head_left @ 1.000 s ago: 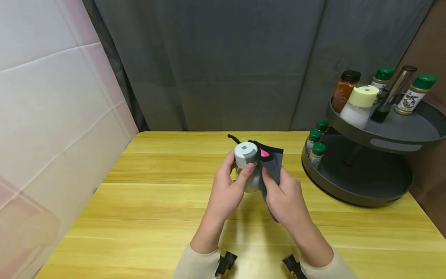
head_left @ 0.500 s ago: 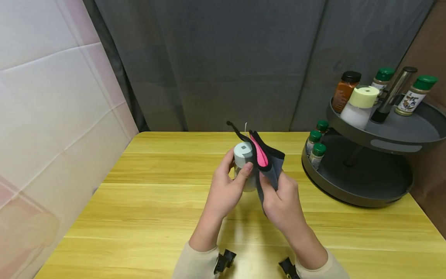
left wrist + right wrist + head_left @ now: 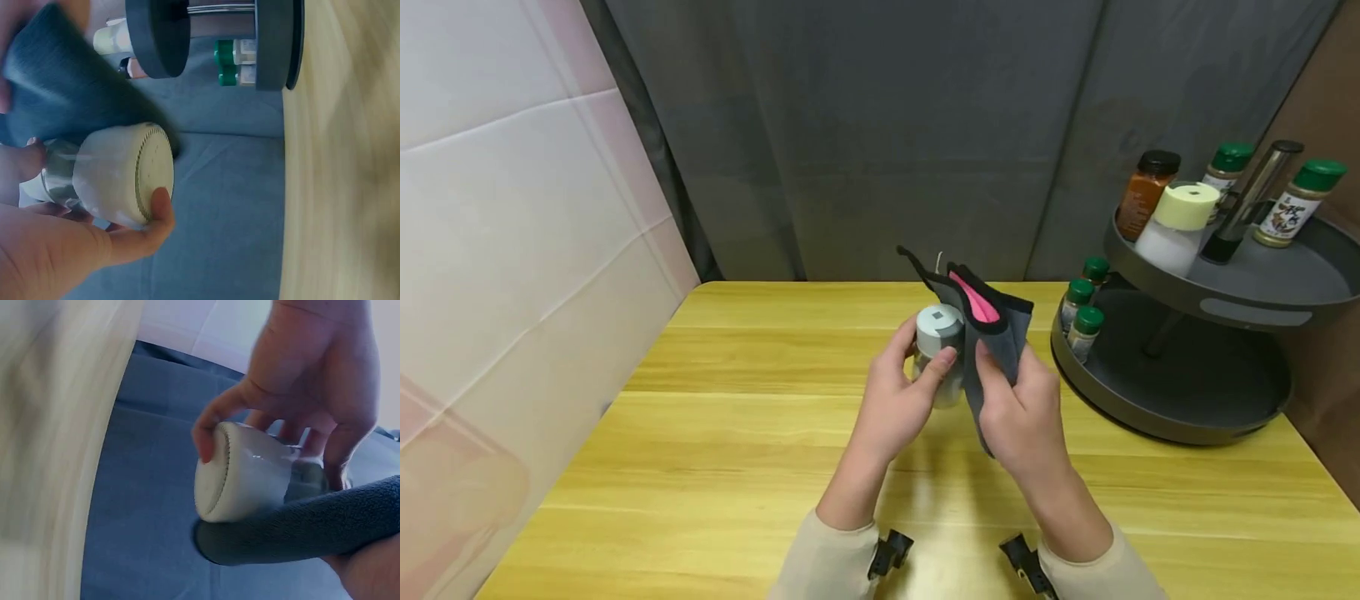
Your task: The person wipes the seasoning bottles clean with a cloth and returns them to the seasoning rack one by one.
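Observation:
My left hand (image 3: 895,404) grips a clear seasoning jar (image 3: 937,329) with a pale grey-green cap, held above the table. White contents fill its lower part (image 3: 115,165), and one fingertip presses on the jar's base in the left wrist view. With my right hand (image 3: 1028,412) I pinch a folded grey cloth (image 3: 1017,333), edged in black, its pink inside showing at the top fold. The cloth lies along the jar's right side; in the right wrist view the cloth (image 3: 294,528) meets the jar's wall (image 3: 259,469). My right fingers behind the cloth are mostly hidden.
A dark two-tier turntable rack (image 3: 1172,429) stands at the right of the wooden table (image 3: 715,467). Its upper tier bears a yellow-capped jar (image 3: 1180,221), an orange-brown spice bottle (image 3: 1144,200) and other bottles. Small green-capped bottles (image 3: 1084,329) stand below. A grey curtain (image 3: 880,150) hangs behind.
The cloth has slid upward along the jar, then shifted a little right, and its pink inside shows more. The jar stays in my left hand, moved slightly right.

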Demonstrator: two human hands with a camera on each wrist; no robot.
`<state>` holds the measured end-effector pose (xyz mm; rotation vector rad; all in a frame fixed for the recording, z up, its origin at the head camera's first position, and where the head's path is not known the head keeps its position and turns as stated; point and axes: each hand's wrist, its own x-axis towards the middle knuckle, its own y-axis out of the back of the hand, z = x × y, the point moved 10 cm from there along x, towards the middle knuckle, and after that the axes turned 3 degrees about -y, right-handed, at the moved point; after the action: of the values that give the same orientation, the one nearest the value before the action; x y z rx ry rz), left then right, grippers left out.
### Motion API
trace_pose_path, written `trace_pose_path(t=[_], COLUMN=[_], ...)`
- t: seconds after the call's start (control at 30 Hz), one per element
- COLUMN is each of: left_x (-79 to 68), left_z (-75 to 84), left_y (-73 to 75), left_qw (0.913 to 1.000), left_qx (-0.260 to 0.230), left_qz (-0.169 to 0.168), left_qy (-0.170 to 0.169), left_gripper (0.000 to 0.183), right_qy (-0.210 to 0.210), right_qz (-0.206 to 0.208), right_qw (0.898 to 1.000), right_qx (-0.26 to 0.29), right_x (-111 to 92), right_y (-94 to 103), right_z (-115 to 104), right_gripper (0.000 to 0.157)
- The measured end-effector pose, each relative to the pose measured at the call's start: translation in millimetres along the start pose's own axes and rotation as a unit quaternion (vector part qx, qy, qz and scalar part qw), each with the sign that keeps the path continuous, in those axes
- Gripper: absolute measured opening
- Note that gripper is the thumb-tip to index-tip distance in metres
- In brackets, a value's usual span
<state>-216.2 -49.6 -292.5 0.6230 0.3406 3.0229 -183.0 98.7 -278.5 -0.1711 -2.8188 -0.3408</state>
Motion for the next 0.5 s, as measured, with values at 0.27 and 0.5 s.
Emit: trace_pose_path(t=[0.27, 0.5], left_x=[3.0, 4.3], left_z=[-8.7, -8.4], left_y=[-0.1, -7.2], left_qw=[0.9996, 0.9997], left_qx=[-0.019, -0.018], left_qz=[0.020, 0.013], left_qy=[0.011, 0.003], left_gripper=[0.052, 0.053], right_qy=[0.032, -0.073], right_qz=[0.026, -0.013], right_qw=[0.999, 0.997], right_qx=[-0.035, -0.022], right_x=[-6.9, -3.7], right_y=[-4.4, 3.6], right_z=[13.9, 33.5], right_gripper=[0.026, 0.036])
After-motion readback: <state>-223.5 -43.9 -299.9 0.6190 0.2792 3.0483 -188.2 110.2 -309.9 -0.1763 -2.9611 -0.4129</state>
